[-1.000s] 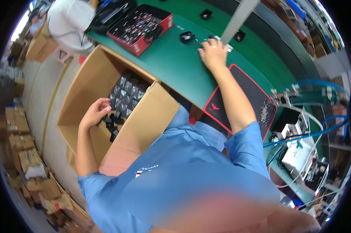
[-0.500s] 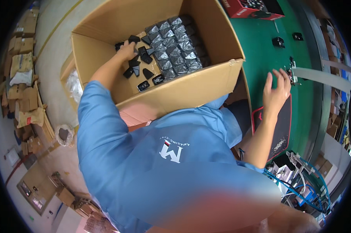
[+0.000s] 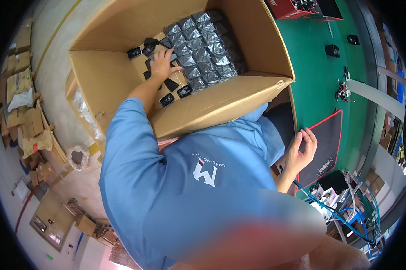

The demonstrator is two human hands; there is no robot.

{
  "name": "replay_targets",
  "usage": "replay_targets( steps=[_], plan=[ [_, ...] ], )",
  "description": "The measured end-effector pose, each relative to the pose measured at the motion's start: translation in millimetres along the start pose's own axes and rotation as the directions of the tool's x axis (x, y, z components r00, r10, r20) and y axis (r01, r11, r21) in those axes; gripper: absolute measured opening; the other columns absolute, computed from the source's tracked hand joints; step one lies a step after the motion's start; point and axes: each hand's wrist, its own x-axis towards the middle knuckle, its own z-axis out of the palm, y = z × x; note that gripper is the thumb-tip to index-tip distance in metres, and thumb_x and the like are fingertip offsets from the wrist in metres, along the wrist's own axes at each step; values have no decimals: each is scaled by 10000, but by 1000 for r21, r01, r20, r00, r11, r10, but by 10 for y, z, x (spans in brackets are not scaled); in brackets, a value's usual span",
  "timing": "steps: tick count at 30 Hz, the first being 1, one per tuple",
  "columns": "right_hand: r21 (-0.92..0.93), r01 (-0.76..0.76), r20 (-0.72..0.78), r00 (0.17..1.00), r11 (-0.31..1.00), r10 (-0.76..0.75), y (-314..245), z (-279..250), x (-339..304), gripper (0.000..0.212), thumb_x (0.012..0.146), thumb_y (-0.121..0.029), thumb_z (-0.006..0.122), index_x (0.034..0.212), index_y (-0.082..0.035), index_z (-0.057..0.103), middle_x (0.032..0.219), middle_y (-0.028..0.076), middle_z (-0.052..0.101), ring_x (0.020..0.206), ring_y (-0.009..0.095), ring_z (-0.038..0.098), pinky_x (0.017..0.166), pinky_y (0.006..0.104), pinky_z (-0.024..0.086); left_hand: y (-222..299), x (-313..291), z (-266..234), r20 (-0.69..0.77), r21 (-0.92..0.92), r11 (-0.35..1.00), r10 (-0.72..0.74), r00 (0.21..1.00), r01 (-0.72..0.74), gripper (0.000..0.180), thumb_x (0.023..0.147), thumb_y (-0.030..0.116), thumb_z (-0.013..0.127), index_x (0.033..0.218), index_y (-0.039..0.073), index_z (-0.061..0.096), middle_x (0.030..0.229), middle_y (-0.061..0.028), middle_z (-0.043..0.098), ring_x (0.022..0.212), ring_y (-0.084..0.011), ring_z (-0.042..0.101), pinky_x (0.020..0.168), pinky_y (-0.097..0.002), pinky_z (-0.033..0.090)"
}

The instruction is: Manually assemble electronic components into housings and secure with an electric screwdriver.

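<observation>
Inside a large cardboard box (image 3: 198, 110), my left hand (image 3: 161, 66) is spread over loose black plastic pieces, its fingertips beside rows of dark shiny wrapped pieces (image 3: 203, 54). Whether it touches the part beneath it is hidden. Around the hand lie a black piece with a light-edged face (image 3: 134, 52), a wedge-shaped black piece (image 3: 170, 84) and two black housings (image 3: 166, 99) near the box's near wall. My right hand (image 3: 303, 150) hovers by the left edge of a black mat with a red border (image 3: 329, 139). Its fingers are slightly bent and apart, and nothing shows in them.
On the green table surface (image 3: 308, 58) lie two small black housings (image 3: 332, 50) and a small electronic assembly (image 3: 343, 91) beside a grey strip (image 3: 376, 98). A red box of parts (image 3: 286, 10) is at the far end. Blue tubing and a fixture (image 3: 347, 211) are at lower right.
My left hand has shifted right and nearer within the box, its fingers now spread. My right hand has drawn back from the electronic assembly toward my body. The view has shifted slightly.
</observation>
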Motion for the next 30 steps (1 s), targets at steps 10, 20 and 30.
replay_targets(
  steps=[10, 20, 30],
  plan=[
    [97, -6, -3, 1000, 995, 6, -63, 111, 14, 108, 895, 3, 743, 999, -24, 747, 1105, 142, 720, 1020, 279, 705, 883, 374, 571, -120, -60, 124, -53, 213, 955, 223, 973, -207, 603, 791, 599, 780, 1229, 205, 650, 1259, -75, 608, 1178, -323, 585, 856, -534, 497],
    [175, -15, -48, 999, 984, 24, 165, -36, 197, 122, 857, -41, 769, 976, -53, 740, 1063, 97, 726, 993, 288, 702, 870, 393, 561, 11, 112, -746, -139, -46, 950, 301, 944, -309, 487, 778, 390, 853, 1133, 98, 693, 1160, -130, 663, 1082, -388, 620, 909, -482, 527],
    [-83, -110, -143, 985, 990, 98, 963, 211, 1609, 328, 846, -267, 804, 1072, -64, 681, 1100, 137, 687, 1049, 356, 672, 861, 468, 559, 2573, 11, -3008, -547, -36, 334, 783, 298, -942, 554, 710, 104, 913, 1207, 39, 679, 1255, -149, 656, 1179, -319, 634, 1036, -423, 503]
  ],
)
